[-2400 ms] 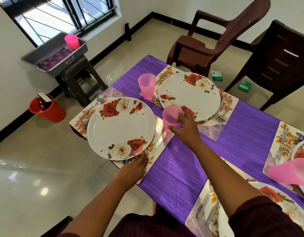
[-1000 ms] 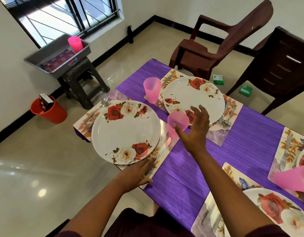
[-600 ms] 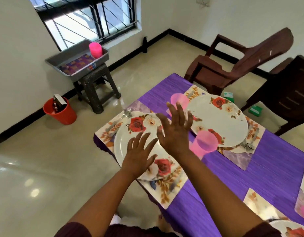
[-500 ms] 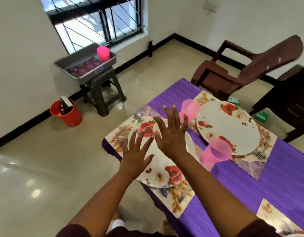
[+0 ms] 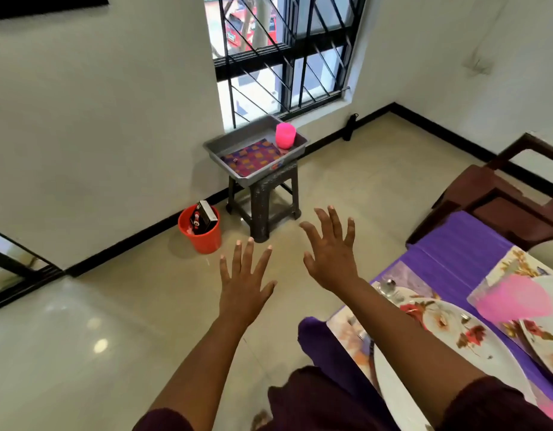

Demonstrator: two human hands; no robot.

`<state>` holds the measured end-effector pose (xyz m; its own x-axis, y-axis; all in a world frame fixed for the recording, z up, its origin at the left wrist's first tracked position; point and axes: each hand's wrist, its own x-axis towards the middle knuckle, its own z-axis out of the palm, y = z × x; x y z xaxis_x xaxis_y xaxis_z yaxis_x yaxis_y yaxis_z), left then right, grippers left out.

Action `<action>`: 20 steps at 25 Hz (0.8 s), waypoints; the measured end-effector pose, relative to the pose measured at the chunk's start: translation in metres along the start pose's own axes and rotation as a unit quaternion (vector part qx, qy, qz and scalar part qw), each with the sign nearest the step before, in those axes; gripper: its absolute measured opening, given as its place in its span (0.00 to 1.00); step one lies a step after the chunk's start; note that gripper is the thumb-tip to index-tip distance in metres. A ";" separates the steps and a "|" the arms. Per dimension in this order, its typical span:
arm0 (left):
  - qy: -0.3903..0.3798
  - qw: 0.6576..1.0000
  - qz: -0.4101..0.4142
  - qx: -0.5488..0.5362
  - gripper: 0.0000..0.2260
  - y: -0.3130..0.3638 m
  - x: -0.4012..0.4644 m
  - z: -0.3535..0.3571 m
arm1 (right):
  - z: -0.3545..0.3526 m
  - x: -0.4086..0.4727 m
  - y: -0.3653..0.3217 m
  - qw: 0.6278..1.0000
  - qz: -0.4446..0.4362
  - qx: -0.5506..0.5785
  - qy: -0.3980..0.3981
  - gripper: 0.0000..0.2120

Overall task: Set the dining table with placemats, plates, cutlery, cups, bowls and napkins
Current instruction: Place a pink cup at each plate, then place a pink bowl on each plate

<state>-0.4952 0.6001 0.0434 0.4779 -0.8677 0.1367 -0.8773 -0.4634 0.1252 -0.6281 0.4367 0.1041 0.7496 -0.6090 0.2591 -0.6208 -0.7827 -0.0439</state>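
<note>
My left hand [image 5: 244, 284] and my right hand [image 5: 332, 247] are stretched out over the floor with fingers spread, holding nothing. Ahead of them a grey tray [image 5: 237, 141] stands on a dark stool [image 5: 264, 206] under the window. In the tray are a pink cup [image 5: 285, 135] and a patterned cloth [image 5: 251, 158]. At the right edge the purple-clothed dining table [image 5: 455, 253] carries a floral plate [image 5: 449, 328] on a placemat [image 5: 517, 262], with a blurred pink cup [image 5: 514, 301] beside it.
A red bucket [image 5: 203, 234] with a box in it sits on the floor by the wall, left of the stool. A brown plastic chair [image 5: 499, 200] stands at the table's far end. Pale tiled floor lies between me and the stool.
My view has swung left from the table toward the stool and tray. Both hands left the plate and cup and now reach out open over the floor.
</note>
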 end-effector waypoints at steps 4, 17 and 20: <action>0.000 1.000 0.001 -0.020 0.31 -0.036 0.047 0.013 | 0.032 0.064 -0.016 0.999 0.006 0.004 -0.045 0.30; -0.096 0.995 0.040 0.010 0.31 -0.166 0.333 0.036 | 0.134 0.308 0.014 0.974 0.108 0.110 -0.165 0.31; -0.130 0.985 0.111 -0.019 0.25 -0.159 0.380 0.047 | 0.136 0.346 0.040 0.974 0.098 0.131 -0.159 0.28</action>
<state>-0.1762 0.3361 0.0287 0.2416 -0.9660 -0.0916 -0.9543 -0.2537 0.1579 -0.3627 0.1775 0.0605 0.6821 -0.7259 -0.0887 -0.7101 -0.6285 -0.3174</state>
